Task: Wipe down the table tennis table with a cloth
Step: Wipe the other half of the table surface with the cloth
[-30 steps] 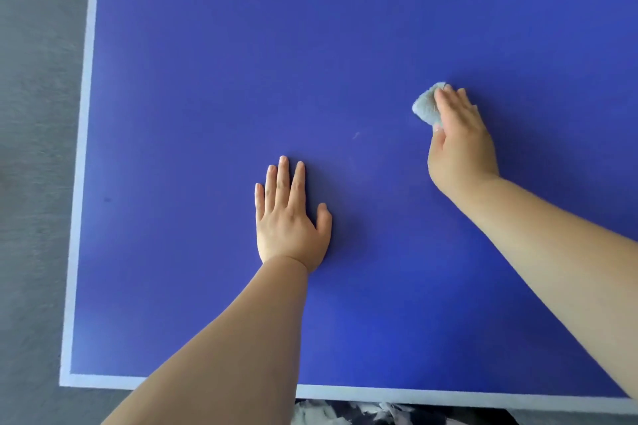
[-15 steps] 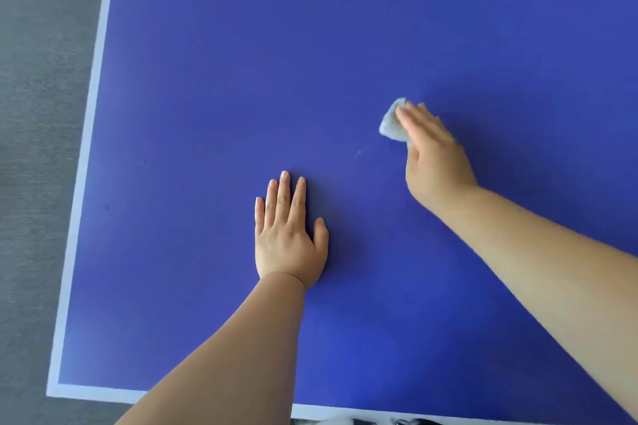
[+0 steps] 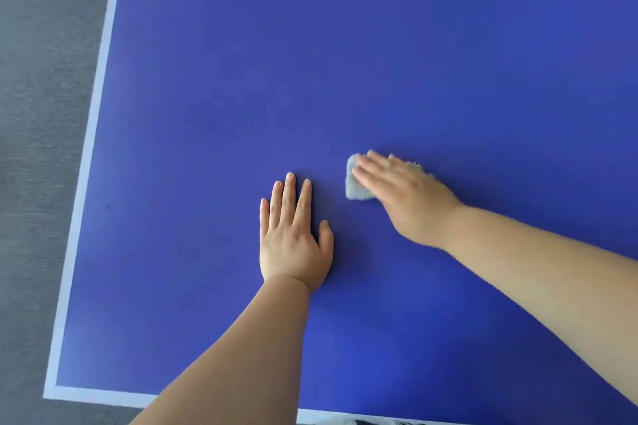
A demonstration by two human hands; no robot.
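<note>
Just beside flat left hand (image 3: 293, 238), pale cloth (image 3: 355, 187) under blurred, apparently flat right hand (image 3: 405, 198).

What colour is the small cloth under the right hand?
The small fluffy cloth is pale grey-blue; the head view shows it best.

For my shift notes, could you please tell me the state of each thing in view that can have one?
Left hand: flat on the table, fingers straight, holding nothing.
Right hand: fingers straight, pressing the cloth down; motion-blurred.
Cloth: folded small, lying on the table, mostly covered by the right fingers.
Table: blue top with both hands on it; no wet streaks or dirt that I can make out.
</note>
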